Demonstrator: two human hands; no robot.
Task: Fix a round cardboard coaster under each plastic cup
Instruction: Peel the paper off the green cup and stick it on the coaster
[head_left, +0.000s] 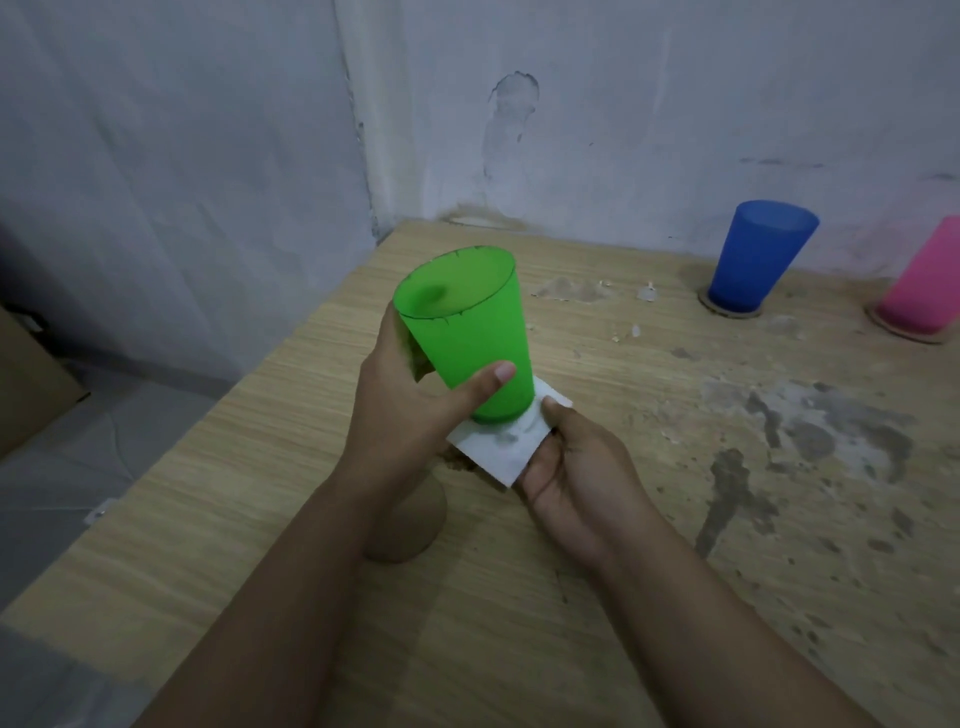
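The step in hand looks like pressing the base of the green cup (467, 332) onto a white square sheet (501, 441), probably an adhesive pad, before a coaster goes under it. To do it well, the base should sit flat and centred on the sheet, pressed down evenly so the whole bottom takes hold; right now the cup leans back toward the far left, so it wants squaring up first. The left hand (410, 410) grips the cup low on its wall, thumb across the near side and fingers wrapped behind, closed firmly round it. The right hand (571, 467) holds the white sheet from below and from the right, thumb on its upper face near the cup's base, fingers curled beneath where they cannot be seen clearly. Cup and sheet are raised just above the wooden table (623, 519), touching each other. A brown round coaster (410, 530) lies on the table under the left forearm, partly hidden, waiting its turn. At the far right, against the wall, a blue cup (758, 254) and a pink cup (924, 280) each stand on a round cardboard disc already.
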